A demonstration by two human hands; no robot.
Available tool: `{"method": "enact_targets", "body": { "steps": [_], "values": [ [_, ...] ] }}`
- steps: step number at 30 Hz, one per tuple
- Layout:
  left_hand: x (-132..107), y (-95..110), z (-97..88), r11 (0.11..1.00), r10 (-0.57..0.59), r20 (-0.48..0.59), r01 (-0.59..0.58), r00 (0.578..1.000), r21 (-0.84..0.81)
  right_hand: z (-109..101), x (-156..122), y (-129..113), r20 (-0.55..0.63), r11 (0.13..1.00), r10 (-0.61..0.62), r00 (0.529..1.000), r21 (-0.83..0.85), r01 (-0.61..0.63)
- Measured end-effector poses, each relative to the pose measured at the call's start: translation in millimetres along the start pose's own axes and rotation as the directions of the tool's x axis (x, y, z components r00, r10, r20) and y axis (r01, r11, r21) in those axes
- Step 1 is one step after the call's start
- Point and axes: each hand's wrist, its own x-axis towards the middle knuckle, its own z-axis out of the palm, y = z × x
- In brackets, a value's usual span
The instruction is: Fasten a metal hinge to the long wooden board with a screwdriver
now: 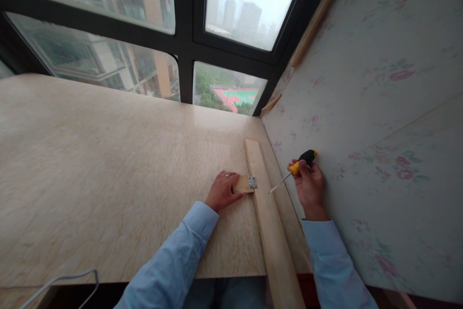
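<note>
A long wooden board (269, 203) lies on the marble-patterned sill, its near end sticking out past the front edge. Against its left side sits a short wooden block (241, 184), which my left hand (224, 190) grips between thumb and fingers. A small metal hinge (252, 182) spans the joint between block and board. My right hand (308, 183) holds a screwdriver (295, 168) with a yellow and black handle. The shaft points down and left, and its tip is near the board, to the right of the hinge; whether it touches cannot be made out.
The marble-patterned sill (108, 169) stretches to the left. Dark-framed windows (186, 34) stand behind it. A flowered wall (379, 121) rises close on the right, with a peeling strip (271, 104) at its corner. A white cable (68, 277) lies at the lower left.
</note>
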Motion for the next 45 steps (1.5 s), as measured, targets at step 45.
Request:
{"method": "enact_targets", "body": {
  "steps": [45],
  "values": [
    [0,1,-0.4,1.000,-0.003,0.003,0.003,1.000,-0.004,68,-38,14,0.335,0.905,-0.208,0.919,-0.290,0.311]
  ]
}}
